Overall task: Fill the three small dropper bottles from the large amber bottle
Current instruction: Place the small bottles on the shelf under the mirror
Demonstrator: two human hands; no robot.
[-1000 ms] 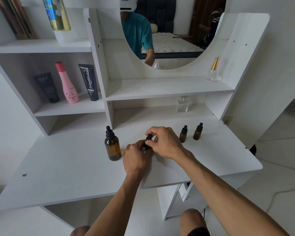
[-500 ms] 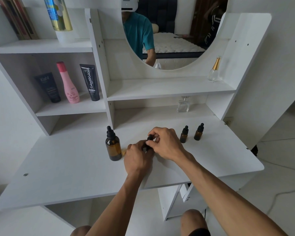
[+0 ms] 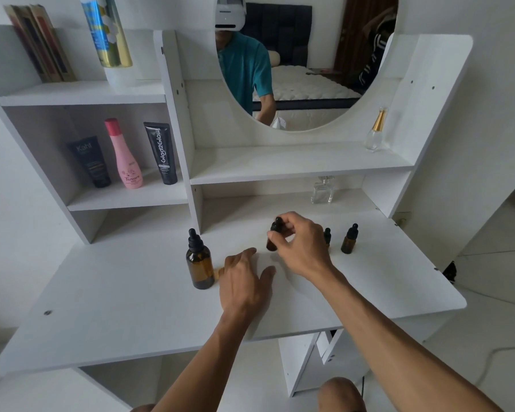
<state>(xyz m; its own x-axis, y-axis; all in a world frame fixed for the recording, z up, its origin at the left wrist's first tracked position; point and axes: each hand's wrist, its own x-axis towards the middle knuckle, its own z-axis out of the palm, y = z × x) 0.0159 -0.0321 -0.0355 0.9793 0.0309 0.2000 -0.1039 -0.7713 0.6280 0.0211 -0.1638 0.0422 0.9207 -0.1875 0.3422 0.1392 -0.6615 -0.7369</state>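
Note:
The large amber bottle with its black dropper cap stands on the white desk top, left of centre. My left hand lies flat on the desk just right of it, fingers straight, holding nothing. My right hand pinches a small amber dropper bottle by its black cap, and the bottle is lifted a little off the desk. Two more small dropper bottles stand to the right: one mostly hidden behind my right hand, the other in full view.
A clear glass perfume bottle stands at the back under the shelf, another with a gold cap on the shelf above. Tubes and a pink bottle fill the left cubby. A round mirror hangs behind.
My left hand let go of the small bottle and dropped flat onto the desk. My right hand lifted the small bottle up and to the right.

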